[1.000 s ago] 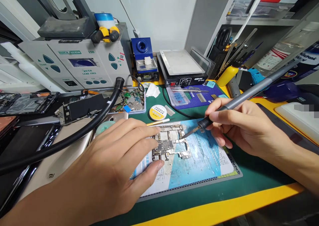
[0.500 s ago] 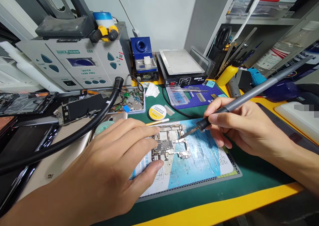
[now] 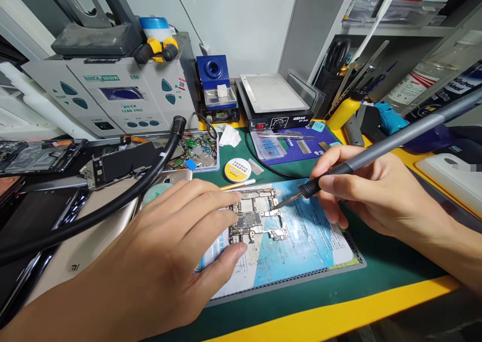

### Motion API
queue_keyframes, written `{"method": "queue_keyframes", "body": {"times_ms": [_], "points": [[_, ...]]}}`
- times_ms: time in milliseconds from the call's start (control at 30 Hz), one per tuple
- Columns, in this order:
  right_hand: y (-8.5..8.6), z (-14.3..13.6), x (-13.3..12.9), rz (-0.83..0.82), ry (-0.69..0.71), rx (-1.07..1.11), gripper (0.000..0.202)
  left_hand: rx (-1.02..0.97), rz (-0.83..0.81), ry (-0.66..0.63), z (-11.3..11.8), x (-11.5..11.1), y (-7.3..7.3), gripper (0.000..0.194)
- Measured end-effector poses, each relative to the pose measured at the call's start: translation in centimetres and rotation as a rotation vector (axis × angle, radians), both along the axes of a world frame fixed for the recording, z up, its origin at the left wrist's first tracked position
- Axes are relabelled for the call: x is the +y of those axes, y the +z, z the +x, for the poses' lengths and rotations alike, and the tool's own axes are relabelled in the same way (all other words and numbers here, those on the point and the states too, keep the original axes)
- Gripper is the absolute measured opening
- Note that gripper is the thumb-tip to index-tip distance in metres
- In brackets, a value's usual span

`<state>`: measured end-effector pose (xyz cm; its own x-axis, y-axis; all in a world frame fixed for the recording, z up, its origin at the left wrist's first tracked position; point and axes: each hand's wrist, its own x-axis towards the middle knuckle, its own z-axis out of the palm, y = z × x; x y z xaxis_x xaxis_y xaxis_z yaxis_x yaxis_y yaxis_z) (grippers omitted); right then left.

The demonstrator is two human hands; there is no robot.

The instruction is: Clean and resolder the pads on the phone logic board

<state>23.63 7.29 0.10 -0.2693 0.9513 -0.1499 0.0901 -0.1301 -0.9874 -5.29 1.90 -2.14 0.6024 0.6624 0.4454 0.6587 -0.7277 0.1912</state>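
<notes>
A phone circuit board (image 3: 250, 220) with cut-outs lies flat on a blue and white work pad (image 3: 301, 251). My left hand (image 3: 176, 241) reaches over its left side, fingertips and thumb gripping the board's left edge. Between the fingers and thumb of my right hand (image 3: 361, 191) is a grey soldering iron (image 3: 380, 151), held like a pen and slanting down to the left. Its tip meets the upper right part of the board, beside a cut-out. The board's left end is hidden under my left hand.
A grey hot-air station (image 3: 124, 96) and its black hose (image 3: 124, 206) are at left. Behind the pad stand a round tin (image 3: 237, 171), a blue iron stand (image 3: 213, 71) and a hot plate (image 3: 274, 93). A yellow bottle (image 3: 344, 112) is at right.
The handle of the soldering iron has tilted a little lower, with my right hand shifting slightly right; the tip stays at about the same spot. My left hand and the board have not visibly moved.
</notes>
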Motion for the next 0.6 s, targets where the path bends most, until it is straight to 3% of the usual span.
{"method": "queue_keyframes", "body": {"times_ms": [600], "points": [[0.00,-0.09,-0.05,0.000,0.000,0.007,0.009,0.010,-0.023,0.006,-0.04,0.06,0.00,0.019]]}}
